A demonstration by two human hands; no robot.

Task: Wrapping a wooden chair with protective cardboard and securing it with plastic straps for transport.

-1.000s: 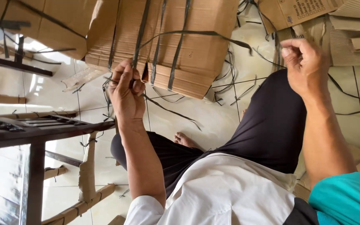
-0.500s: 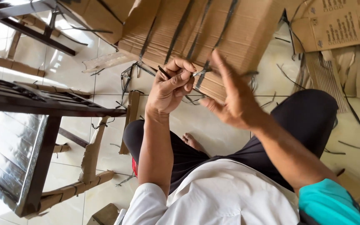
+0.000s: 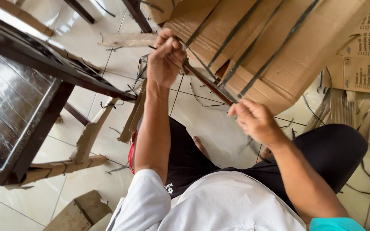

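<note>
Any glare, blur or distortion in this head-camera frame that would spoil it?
Head view: daylight glares off the glossy floor tiles and the dark table top; the right hand is slightly motion-blurred, the left hand and the strap between them sharper; the table's lines splay toward the edges like wide-angle stretch; the cardboard is evenly lit.

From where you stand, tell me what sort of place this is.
Probably a home or small workshop floor used for packing or unpacking furniture: glossy pale floor tiles, flattened cardboard bound with dark straps, and a dark wooden table with cardboard-wrapped legs.
</note>
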